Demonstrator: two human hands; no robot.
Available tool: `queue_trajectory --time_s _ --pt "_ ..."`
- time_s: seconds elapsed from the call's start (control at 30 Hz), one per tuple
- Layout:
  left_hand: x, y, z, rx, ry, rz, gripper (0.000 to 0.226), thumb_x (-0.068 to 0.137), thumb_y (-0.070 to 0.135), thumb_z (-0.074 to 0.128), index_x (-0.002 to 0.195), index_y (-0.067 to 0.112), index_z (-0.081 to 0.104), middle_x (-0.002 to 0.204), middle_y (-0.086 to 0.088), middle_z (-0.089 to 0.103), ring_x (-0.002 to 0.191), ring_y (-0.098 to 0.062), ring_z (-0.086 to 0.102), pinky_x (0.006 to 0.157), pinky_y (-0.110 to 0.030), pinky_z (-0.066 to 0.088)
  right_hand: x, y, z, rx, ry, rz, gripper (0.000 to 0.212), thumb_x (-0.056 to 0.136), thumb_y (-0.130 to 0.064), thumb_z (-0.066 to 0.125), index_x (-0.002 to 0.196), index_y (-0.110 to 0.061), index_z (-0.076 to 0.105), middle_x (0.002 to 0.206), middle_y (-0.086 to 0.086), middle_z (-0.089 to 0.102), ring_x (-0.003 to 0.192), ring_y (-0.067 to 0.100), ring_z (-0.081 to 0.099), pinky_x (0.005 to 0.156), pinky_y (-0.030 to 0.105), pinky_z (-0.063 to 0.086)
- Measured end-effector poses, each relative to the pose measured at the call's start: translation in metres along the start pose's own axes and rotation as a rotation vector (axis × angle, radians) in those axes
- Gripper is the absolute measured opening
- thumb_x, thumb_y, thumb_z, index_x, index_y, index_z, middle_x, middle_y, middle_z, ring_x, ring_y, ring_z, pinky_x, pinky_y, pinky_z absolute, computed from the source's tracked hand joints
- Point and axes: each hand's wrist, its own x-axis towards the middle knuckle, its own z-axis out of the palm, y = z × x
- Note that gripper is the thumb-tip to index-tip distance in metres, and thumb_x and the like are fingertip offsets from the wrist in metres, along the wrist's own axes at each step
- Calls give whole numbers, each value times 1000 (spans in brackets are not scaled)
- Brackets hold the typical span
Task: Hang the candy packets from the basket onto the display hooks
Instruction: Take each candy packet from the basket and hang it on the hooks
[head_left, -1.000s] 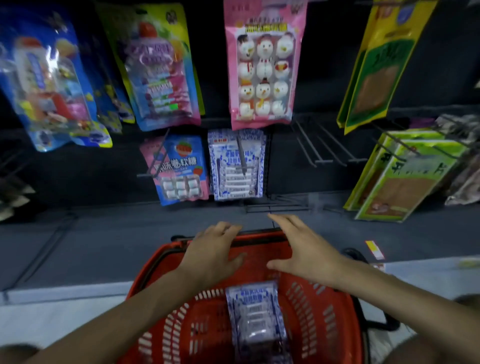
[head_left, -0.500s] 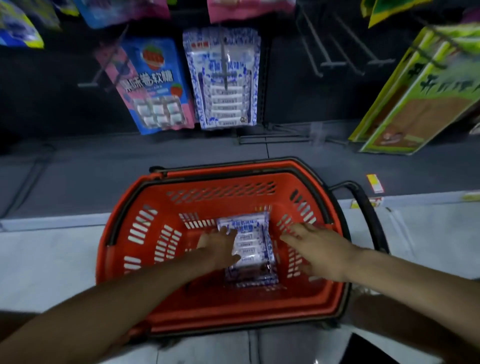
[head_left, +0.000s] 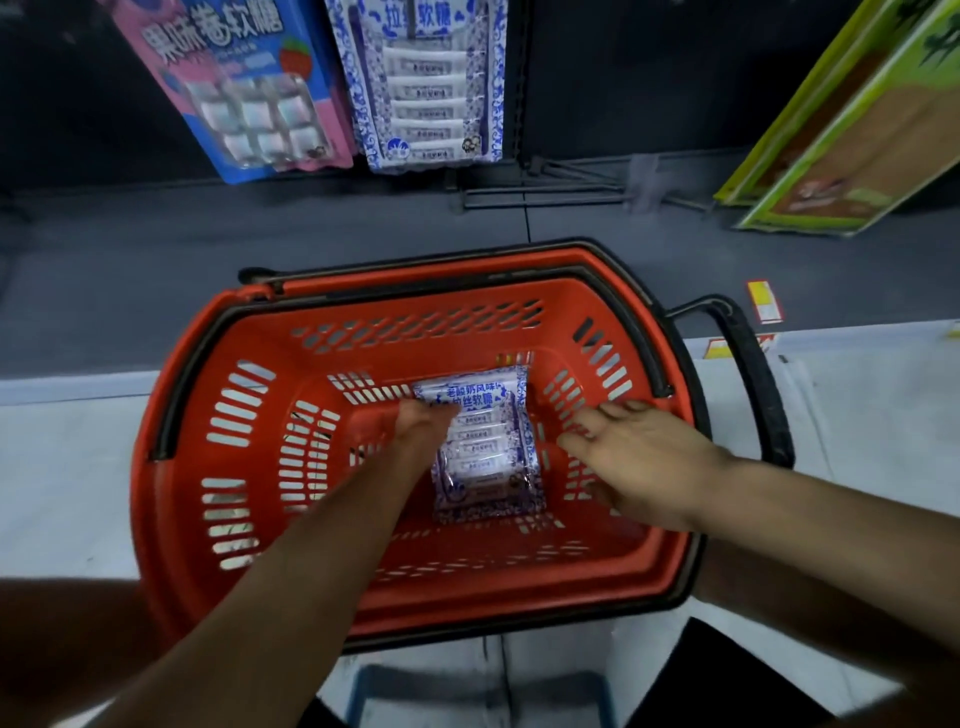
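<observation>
Blue-white candy packet (head_left: 485, 452): left hand (head_left: 423, 423) fingers seemingly pinch its corner for lifting; right hand (head_left: 641, 460) fingers, just beside, spread released.

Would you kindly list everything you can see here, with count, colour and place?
basket: one, red with black handles, centre, on the floor
loose candy packet: one visible, blue and white, flat on the basket's bottom
hanging packet: one, blue and white, top centre, on the display
pink-and-blue packet: one, top left, beside the hanging packet
green-and-yellow packets: at least two, top right
wire hooks: several, black, bare, behind the basket
label: one, yellow and red, right of the basket
left hand: fingertips at the loose candy packet's top-left corner
right hand: fingers spread, over the basket's right side, clear of the packet
</observation>
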Motion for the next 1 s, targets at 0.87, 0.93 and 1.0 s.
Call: queue_trajectory --time_s 0.87,0.93,1.0 --pt "-144 92 -87 619 -9 792 52 94 39 75 66 20 36 61 1 35 53 -12 32 51 -34 21 6 -8 -7 47 -42 90 38 100 -38 56 130 -15 58 128 13 63 121 36 61 97 45 52" --pt "-152 102 -102 547 -18 889 53 92 41 77 67 15 37 62 -2 35 54 -14 30 51 -31 20 7 -8 -10 97 -37 110 37 100 -40 56 128 -16 59 127 12 64 120 36 62 94 44 52" --pt "-159 110 -118 441 -62 928 50 91 44 78 71 8 50 62 -10 47 53 -19 42 54 -33 33 7 -7 -19 188 7 135 35 99 -44 57 122 -18 61 124 8 64 119 34 62 91 41 52"
